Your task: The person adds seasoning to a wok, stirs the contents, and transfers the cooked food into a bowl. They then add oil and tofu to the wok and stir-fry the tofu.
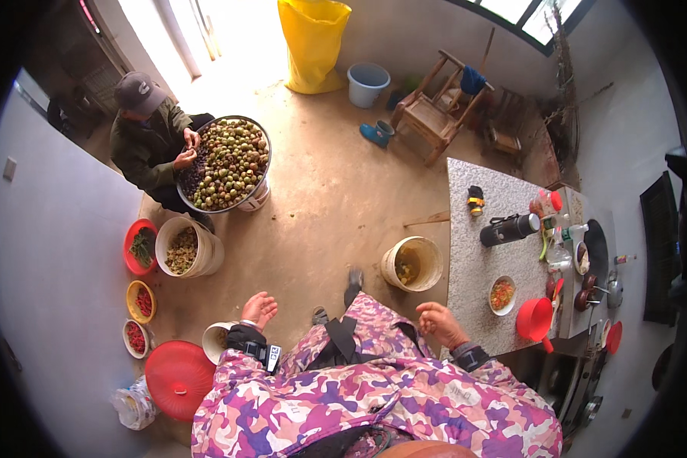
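Note:
My left hand (260, 309) is held out in the air with its fingers loosely stretched and nothing in it. Just behind it, partly covered by my sleeve, stands a white bucket (211, 341). My right hand (441, 324) hovers beside the table's near-left edge, fingers half bent and apart, also holding nothing. Beyond it on the floor is a cream bucket (433, 263) with some liquid and scraps inside. Both forearms are in a pink and purple camouflage-patterned garment (313, 408), with dark bands at the wrists.
At far left, a person in a cap (140, 93) handles something over a round tray (266, 164) of greenish-brown fruits. A bucket of peelings (214, 256) and red basins (151, 227) line the left wall. The speckled table (466, 229) holds a thermos (504, 231) and bowl (501, 308).

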A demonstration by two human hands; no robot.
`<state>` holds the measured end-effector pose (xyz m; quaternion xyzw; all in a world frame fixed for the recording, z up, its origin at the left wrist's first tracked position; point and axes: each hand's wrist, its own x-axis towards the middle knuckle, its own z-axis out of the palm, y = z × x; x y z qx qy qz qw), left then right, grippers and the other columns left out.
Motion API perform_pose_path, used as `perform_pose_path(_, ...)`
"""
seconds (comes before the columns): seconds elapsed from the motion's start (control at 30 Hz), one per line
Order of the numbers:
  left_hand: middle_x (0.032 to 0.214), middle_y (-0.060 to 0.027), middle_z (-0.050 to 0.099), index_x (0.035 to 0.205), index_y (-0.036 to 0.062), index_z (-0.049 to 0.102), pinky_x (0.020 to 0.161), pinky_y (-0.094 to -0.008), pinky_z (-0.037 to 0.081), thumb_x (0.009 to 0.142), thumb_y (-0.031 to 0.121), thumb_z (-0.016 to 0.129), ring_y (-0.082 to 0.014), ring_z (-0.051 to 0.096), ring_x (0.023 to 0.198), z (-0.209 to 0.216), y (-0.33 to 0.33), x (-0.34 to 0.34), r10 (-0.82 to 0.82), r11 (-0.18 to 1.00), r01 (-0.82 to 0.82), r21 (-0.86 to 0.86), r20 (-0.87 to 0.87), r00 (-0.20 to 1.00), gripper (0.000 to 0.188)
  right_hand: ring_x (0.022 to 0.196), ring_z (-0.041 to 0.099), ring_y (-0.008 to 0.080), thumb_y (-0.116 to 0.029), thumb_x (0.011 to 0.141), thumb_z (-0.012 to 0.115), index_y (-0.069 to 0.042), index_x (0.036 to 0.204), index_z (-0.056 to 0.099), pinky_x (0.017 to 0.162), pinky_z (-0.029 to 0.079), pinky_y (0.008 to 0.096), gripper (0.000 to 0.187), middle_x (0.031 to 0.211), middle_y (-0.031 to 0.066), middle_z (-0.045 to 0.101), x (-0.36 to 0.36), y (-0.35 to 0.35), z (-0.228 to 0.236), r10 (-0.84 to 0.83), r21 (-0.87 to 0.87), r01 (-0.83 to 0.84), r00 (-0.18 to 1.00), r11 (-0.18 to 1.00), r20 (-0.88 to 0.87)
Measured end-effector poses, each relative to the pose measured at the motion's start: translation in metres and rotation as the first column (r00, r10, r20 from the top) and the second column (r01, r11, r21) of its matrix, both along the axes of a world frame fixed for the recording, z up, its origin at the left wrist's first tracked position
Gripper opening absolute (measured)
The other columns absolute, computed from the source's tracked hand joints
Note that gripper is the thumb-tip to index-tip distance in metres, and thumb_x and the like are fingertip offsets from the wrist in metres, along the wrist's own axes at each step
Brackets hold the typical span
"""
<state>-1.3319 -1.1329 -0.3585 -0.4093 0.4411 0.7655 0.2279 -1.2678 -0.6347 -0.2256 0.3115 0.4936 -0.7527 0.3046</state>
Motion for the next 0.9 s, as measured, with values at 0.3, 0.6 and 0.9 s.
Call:
perform_pose_path(0.3, 0.096, -0.0102, 0.061, 0.117, 0.0076, 0.047, 0.077, -0.0401, 0.051, 0.087, 0.016, 0.058, -0.0247, 0.060, 0.086, -0.039, 0.028, 0.001, 0.014, 0.999, -0.015, 0.039, 0.015, 1.000, 0.033, 0.057, 0.052, 0.0089, -0.009, 0.085, 0.053, 0.000, 0.102, 0.056, 0.052, 0.041, 0.0195, 0.019, 0.073, 0.0046, 0.060, -0.005, 0.040, -0.028, -0.077, 0.045, 0.078, 0.997, 0.996, -0.030)
perform_pose_path(0.6, 0.094, -0.0093, 0.063, 0.108, 0.0080, 0.055, 0.080, -0.0420, 0.050, 0.084, 0.015, 0.061, -0.0263, 0.060, 0.088, -0.050, 0.023, 0.022, 0.110, 0.993, -0.113, 0.035, 0.071, 0.991, 0.025, 0.051, 0.049, 0.0077, -0.009, 0.083, 0.054, -0.001, 0.101, 0.057, 0.047, 0.039, 0.0183, 0.019, 0.069, 0.0048, 0.058, -0.053, 0.063, -0.036, -0.085, 0.086, 0.097, 0.987, 0.992, -0.139)
perform_pose_path(0.9, 0.092, -0.0103, 0.062, 0.114, 0.0072, 0.052, 0.075, -0.0406, 0.052, 0.083, 0.015, 0.061, -0.0250, 0.060, 0.083, -0.044, -0.013, 0.036, 0.132, 0.983, -0.148, 0.112, 0.143, 0.981, 0.034, 0.051, 0.052, 0.0082, -0.010, 0.084, 0.055, -0.003, 0.099, 0.060, 0.047, 0.041, 0.0191, 0.017, 0.069, 0.0042, 0.060, -0.011, 0.044, -0.046, -0.075, 0.189, 0.083, 0.996, 0.979, -0.048)
